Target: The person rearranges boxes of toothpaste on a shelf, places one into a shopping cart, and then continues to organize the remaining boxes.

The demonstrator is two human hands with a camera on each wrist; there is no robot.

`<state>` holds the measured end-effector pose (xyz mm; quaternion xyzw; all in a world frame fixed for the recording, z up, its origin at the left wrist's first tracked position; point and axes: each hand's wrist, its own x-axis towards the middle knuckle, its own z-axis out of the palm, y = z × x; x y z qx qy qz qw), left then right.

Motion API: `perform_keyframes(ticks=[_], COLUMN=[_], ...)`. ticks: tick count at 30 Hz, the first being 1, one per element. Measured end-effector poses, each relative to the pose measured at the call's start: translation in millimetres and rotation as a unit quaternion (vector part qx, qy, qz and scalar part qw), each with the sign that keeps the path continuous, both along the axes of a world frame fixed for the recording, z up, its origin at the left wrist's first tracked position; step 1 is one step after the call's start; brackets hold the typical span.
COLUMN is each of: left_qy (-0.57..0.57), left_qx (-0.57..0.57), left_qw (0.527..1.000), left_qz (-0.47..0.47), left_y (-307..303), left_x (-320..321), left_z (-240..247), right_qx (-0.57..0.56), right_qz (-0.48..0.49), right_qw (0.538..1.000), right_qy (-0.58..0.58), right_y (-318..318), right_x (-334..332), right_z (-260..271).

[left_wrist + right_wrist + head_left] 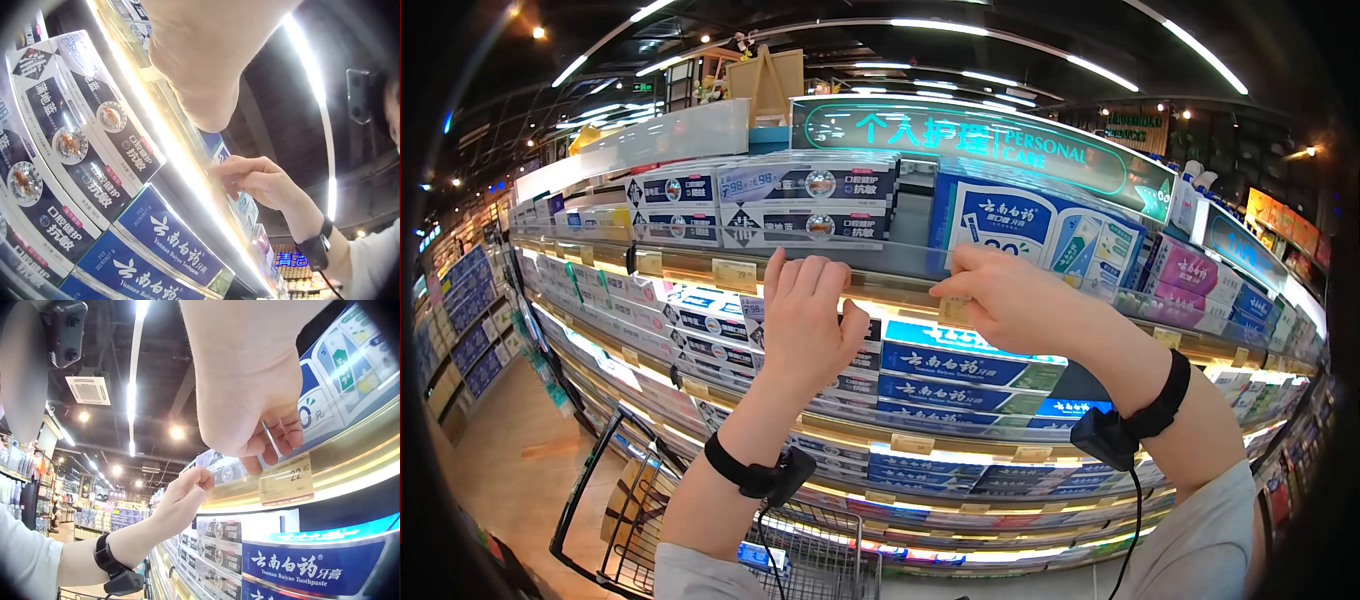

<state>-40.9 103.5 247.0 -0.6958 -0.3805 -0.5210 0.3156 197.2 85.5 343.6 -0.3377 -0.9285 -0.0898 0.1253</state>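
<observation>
Along the front of the top shelf runs a clear shelf guard (pixel 900 262). My left hand (pixel 805 315) grips its edge, fingertips over the top and thumb on the near side. To the right, my right hand (pixel 1015 295) holds the guard too, fingers curled; a thin pale edge shows between them in the right wrist view. Just below it is a yellow price tag (pixel 286 481) reading 22.80. Behind the guard stand dark and white toothpaste boxes (pixel 805 225) and a large blue and white pack (pixel 1000 215).
Under the top shelf lie stacked blue toothpaste boxes (pixel 960 362), with several lower shelves beneath. A wire shopping cart (pixel 815 540) stands below my left arm. Pink boxes (pixel 1190 270) sit farther right, and a lit sign (pixel 990 145) rises behind the shelf.
</observation>
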Motion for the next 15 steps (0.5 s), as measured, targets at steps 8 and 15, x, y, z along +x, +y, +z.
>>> perform_keyframes(ticks=[8,15], left_qy=[0.0,0.011], left_qx=[-0.001,-0.012], left_qw=[1.0,1.0], left_qz=[-0.002,0.01], left_y=[0,1], left_x=[0,1], left_z=[0,0], right_qx=[0.012,0.037], right_qz=[0.021,0.035], right_qw=[1.0,0.997], right_qy=[0.013,0.049], right_y=[-1,-3], right_x=[5,11], right_z=[-7,-12])
